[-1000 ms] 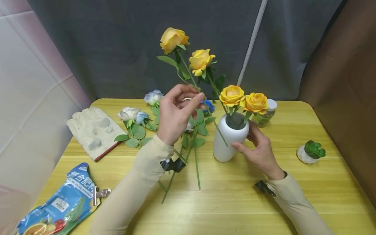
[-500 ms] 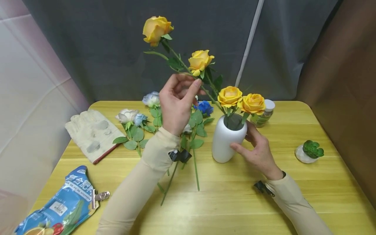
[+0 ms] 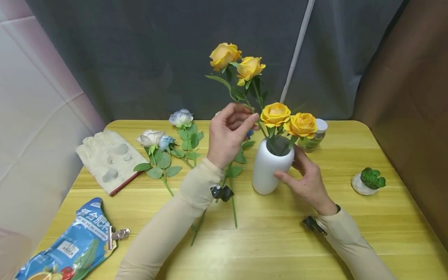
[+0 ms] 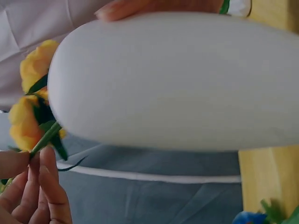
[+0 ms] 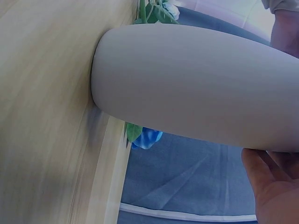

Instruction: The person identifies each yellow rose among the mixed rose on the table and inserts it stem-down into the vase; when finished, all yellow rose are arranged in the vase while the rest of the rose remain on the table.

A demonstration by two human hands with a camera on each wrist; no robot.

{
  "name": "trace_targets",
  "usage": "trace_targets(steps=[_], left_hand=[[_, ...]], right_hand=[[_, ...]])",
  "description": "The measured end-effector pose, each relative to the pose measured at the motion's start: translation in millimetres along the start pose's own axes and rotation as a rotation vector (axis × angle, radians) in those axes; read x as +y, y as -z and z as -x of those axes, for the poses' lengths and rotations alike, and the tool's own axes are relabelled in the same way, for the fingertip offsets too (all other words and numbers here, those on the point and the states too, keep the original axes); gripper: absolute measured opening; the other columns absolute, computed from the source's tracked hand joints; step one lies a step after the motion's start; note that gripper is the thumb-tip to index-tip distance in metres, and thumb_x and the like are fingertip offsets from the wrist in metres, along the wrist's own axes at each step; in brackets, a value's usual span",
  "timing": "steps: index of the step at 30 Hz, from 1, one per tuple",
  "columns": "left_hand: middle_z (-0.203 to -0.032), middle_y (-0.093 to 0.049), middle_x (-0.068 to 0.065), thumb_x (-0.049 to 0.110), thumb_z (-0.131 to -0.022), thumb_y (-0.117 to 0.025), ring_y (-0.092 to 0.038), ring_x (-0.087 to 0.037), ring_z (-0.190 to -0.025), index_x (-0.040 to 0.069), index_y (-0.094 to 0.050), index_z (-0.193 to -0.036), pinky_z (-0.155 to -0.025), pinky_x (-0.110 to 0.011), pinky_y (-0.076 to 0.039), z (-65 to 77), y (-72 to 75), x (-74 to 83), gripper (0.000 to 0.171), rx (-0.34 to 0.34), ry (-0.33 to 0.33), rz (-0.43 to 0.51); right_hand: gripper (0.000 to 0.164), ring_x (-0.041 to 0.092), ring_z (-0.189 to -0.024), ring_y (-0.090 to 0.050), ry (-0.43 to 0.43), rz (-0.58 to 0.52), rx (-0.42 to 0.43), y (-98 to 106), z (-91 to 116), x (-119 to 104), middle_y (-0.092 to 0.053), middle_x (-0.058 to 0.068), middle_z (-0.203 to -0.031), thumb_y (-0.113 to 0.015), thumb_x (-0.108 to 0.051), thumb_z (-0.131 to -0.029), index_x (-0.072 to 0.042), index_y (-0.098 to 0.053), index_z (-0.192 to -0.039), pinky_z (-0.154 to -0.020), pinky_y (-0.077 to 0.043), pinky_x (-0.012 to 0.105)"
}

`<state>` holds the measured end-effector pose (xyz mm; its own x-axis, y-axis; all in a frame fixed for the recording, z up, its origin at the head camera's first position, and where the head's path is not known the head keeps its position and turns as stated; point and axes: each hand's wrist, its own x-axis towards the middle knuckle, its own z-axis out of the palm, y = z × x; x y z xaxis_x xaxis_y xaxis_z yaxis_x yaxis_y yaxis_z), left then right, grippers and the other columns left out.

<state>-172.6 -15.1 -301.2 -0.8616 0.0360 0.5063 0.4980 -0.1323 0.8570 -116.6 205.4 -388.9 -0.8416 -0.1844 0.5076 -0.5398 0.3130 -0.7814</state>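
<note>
My left hand [image 3: 226,136] pinches the green stem of a yellow rose [image 3: 224,56] between thumb and fingers, up and left of the white vase [image 3: 267,173]. In the left wrist view the pinched stem [image 4: 46,139] runs to the vase's rim; its lower end is hidden. Three other yellow roses stand in the vase: a tall rose [image 3: 250,69], a shorter rose [image 3: 275,114] and a right-hand rose [image 3: 301,125]. The vase is upright on the table. My right hand [image 3: 311,184] holds its right side, thumb in front, the other fingers partly hidden behind it.
Pale and blue flowers, including a white rose [image 3: 150,138], lie left of the vase. Further left are a work glove [image 3: 112,159] and a clipped blue bag [image 3: 75,241]. A lidded jar [image 3: 315,136] stands behind the vase, a potted succulent [image 3: 369,181] at right.
The left hand and its rose first rose up and left, then came down and right toward the vase. The stem end, earlier in front of the vase, is now at its mouth. Right hand stays.
</note>
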Motion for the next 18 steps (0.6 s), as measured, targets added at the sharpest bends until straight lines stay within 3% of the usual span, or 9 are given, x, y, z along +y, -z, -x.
trace_targets(steps=[5, 13, 18], left_hand=[[-0.094, -0.075, -0.022, 0.001, -0.093, -0.074, -0.07, -0.005, -0.077, -0.005, -0.068, -0.102, -0.074, -0.034, -0.062, 6.6, -5.9, -6.2, 0.013, -0.032, 0.035, -0.099], [-0.099, -0.075, -0.013, 0.006, -0.091, -0.074, -0.07, -0.018, -0.089, 0.002, -0.075, -0.103, -0.073, -0.023, -0.055, 19.4, -11.7, -12.2, 0.012, -0.099, 0.106, -0.213], [-0.104, -0.076, -0.014, 0.007, -0.091, -0.074, -0.07, -0.02, -0.096, 0.0, -0.077, -0.105, -0.082, -0.034, -0.062, 24.5, -11.0, -16.2, 0.015, -0.113, 0.152, -0.184]], right_hand=[[0.077, 0.004, -0.122, -0.061, 0.018, -0.019, 0.0, 0, 0, 1, -0.059, 0.019, -0.141, -0.08, 0.01, -0.079, -0.004, -0.049, -0.149, -0.099, -0.053, 0.017], [0.079, 0.004, -0.121, -0.062, 0.015, -0.007, 0.011, 0, 0, 1, -0.06, 0.009, -0.141, -0.081, 0.009, -0.078, -0.005, -0.049, -0.149, -0.098, -0.053, 0.017], [0.078, 0.004, -0.121, -0.062, 0.013, -0.005, 0.014, 0, 1, 1, -0.06, 0.0, -0.139, -0.082, 0.008, -0.079, -0.005, -0.05, -0.149, -0.098, -0.053, 0.017]])
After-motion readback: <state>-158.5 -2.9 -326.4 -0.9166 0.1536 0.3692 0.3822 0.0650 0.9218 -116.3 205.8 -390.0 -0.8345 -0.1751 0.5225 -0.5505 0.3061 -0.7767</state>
